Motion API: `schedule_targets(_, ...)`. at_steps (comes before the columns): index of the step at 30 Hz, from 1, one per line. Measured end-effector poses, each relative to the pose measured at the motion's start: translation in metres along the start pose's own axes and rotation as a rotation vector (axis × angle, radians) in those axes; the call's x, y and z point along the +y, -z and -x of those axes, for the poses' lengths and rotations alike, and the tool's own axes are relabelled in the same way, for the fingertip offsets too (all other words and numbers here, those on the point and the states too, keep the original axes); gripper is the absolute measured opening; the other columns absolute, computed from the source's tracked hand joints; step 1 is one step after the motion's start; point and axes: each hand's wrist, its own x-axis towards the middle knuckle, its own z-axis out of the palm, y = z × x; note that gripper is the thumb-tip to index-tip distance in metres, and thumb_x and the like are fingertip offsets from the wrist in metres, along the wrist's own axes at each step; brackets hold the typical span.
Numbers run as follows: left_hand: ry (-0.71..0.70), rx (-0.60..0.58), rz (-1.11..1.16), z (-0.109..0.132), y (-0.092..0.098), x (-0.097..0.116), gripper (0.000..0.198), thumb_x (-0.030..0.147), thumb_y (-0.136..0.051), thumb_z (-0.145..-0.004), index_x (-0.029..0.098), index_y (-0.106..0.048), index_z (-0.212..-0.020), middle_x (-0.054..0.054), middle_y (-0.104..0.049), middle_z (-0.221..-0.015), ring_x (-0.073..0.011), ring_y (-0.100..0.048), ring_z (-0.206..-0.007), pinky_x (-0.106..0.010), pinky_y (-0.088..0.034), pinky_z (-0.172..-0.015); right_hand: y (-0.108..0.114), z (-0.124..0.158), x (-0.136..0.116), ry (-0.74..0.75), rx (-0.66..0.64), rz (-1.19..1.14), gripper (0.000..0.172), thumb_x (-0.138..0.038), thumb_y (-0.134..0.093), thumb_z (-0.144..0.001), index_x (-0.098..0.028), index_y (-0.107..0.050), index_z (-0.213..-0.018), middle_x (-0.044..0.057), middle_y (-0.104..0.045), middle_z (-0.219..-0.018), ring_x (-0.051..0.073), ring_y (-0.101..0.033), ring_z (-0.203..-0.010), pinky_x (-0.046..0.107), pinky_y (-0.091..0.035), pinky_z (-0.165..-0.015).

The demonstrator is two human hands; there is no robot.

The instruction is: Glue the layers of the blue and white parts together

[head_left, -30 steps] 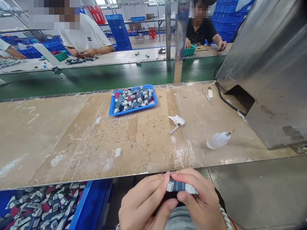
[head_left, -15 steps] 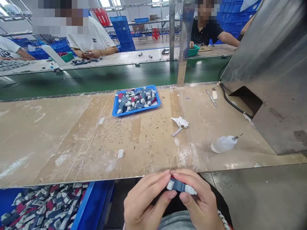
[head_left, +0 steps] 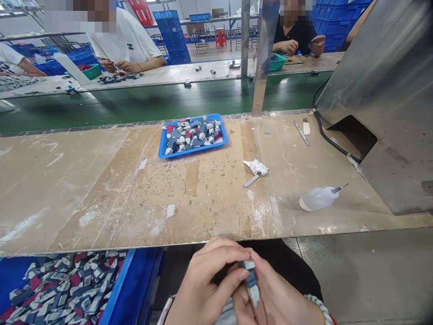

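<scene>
A small dark-blue and light-grey moulded piece point(head_left: 251, 279) is pinched between both hands, just off the near edge of the table. My left hand point(head_left: 214, 275) is closed, its thumb and index finger on the upper end of the piece. From the other side my right hand point(head_left: 270, 286) closes on the same piece, which now points nearly straight down toward my lap. Part of it is covered by the fingers. Beyond the hands, a blue tray point(head_left: 161, 146) on the table holds many similar blue, grey and dark-red pieces.
A blue crate point(head_left: 118, 284) full of like pieces stands below at left. On the table point(head_left: 216, 189) lie a crumpled tissue point(head_left: 256, 167), a small metal strip point(head_left: 251, 181), a needle-tipped bottle point(head_left: 318, 199) and a thin blade point(head_left: 302, 133). A metal housing point(head_left: 382, 104) rises at right. Co-workers sit beyond the green belt point(head_left: 135, 101).
The piece has turned from lying nearly level to pointing downward. My right hand has rotated and lowered around it. The view has tilted slightly down.
</scene>
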Motion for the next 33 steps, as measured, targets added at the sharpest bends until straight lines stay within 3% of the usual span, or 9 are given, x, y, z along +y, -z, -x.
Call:
schedule_targets(3,0.179,-0.025,0.140,0.003,-0.003,-0.002,0.012,0.020,-0.068,-0.093,0.022,-0.067,-0.105,-0.004,-0.076,-0.094,-0.0178,-0.074,-0.088,-0.024,-0.060,-0.080,0.004,-0.004,-0.004,-0.147,-0.135,-0.178,0.066,-0.078,-0.073,-0.069,-0.018,-0.046,-0.063,-0.007,-0.043,-0.044,0.005,-0.032,-0.029,0.014,-0.027,-0.029)
schedule_targets(7,0.286,-0.076,0.127,0.006,-0.003,-0.003,0.021,0.022,-0.058,-0.099,0.023,-0.063,-0.119,-0.005,-0.078,-0.101,-0.0166,-0.076,-0.090,-0.023,-0.059,-0.086,-0.001,-0.001,-0.008,-0.146,-0.157,-0.331,0.056,-0.064,-0.081,-0.072,-0.018,-0.049,-0.068,-0.009,-0.042,-0.047,0.004,-0.024,-0.035,0.013,-0.025,-0.033)
schedule_targets(9,0.286,-0.085,0.102,0.006,-0.003,-0.003,0.026,0.024,-0.055,-0.100,0.024,-0.061,-0.126,-0.005,-0.079,-0.102,-0.0178,-0.076,-0.093,-0.026,-0.059,-0.090,-0.007,0.002,-0.007,-0.115,-0.095,-0.399,0.051,-0.067,-0.064,-0.088,-0.019,-0.053,-0.075,-0.009,-0.044,-0.047,0.005,-0.023,-0.035,0.014,-0.025,-0.035)
schedule_targets(11,0.293,-0.096,0.108,0.006,-0.002,-0.003,0.028,0.026,-0.054,-0.101,0.024,-0.060,-0.129,-0.005,-0.079,-0.104,-0.0187,-0.076,-0.096,-0.028,-0.059,-0.094,-0.013,0.003,-0.007,-0.106,0.009,-0.448,0.066,-0.071,-0.027,-0.101,-0.018,-0.054,-0.073,-0.007,-0.040,-0.044,0.006,-0.021,-0.034,0.014,-0.021,-0.034)
schedule_targets(14,0.314,-0.116,0.115,0.007,-0.003,-0.004,0.030,0.026,-0.056,-0.101,0.025,-0.060,-0.131,-0.006,-0.076,-0.112,-0.0189,-0.075,-0.102,-0.027,-0.059,-0.094,-0.018,0.002,-0.008,-0.122,0.141,-0.504,0.080,-0.067,0.001,-0.102,-0.018,-0.051,-0.065,-0.007,-0.031,-0.040,0.007,-0.017,-0.032,0.015,-0.015,-0.033)
schedule_targets(17,0.327,-0.123,0.155,0.007,-0.006,-0.005,0.030,0.028,-0.054,-0.102,0.024,-0.059,-0.131,-0.007,-0.076,-0.114,-0.0189,-0.075,-0.100,-0.025,-0.060,-0.087,-0.016,0.002,-0.010,-0.098,0.098,-0.540,0.056,-0.062,-0.044,-0.100,-0.017,-0.053,-0.067,-0.009,-0.031,-0.041,0.006,-0.018,-0.034,0.014,-0.015,-0.033)
schedule_targets(20,0.348,-0.134,0.181,0.006,-0.009,-0.006,0.029,0.029,-0.053,-0.102,0.023,-0.062,-0.129,-0.009,-0.076,-0.114,-0.0202,-0.075,-0.098,-0.026,-0.061,-0.085,-0.015,0.003,-0.011,-0.058,0.060,-0.580,0.045,-0.041,-0.092,-0.066,-0.017,-0.054,-0.069,-0.014,-0.025,-0.044,0.003,-0.018,-0.036,0.011,-0.016,-0.033)
schedule_targets(24,0.363,-0.127,0.244,0.003,-0.011,-0.004,0.027,0.028,-0.054,-0.102,0.024,-0.065,-0.126,-0.006,-0.077,-0.110,-0.0182,-0.076,-0.094,-0.023,-0.061,-0.084,-0.020,0.005,-0.012,-0.066,0.078,-0.665,0.054,-0.031,-0.100,-0.051,-0.015,-0.051,-0.067,-0.015,-0.006,-0.051,0.002,-0.009,-0.037,0.009,-0.010,-0.033)
schedule_targets(33,0.344,-0.105,0.288,0.002,-0.012,0.000,0.025,0.027,-0.057,-0.100,0.021,-0.068,-0.121,-0.011,-0.076,-0.115,-0.0210,-0.076,-0.096,-0.026,-0.063,-0.085,-0.016,0.009,-0.007,-0.078,-0.012,-0.584,0.069,-0.040,-0.097,-0.056,-0.017,-0.032,-0.059,-0.014,0.003,-0.050,0.003,0.004,-0.039,0.011,-0.002,-0.030)
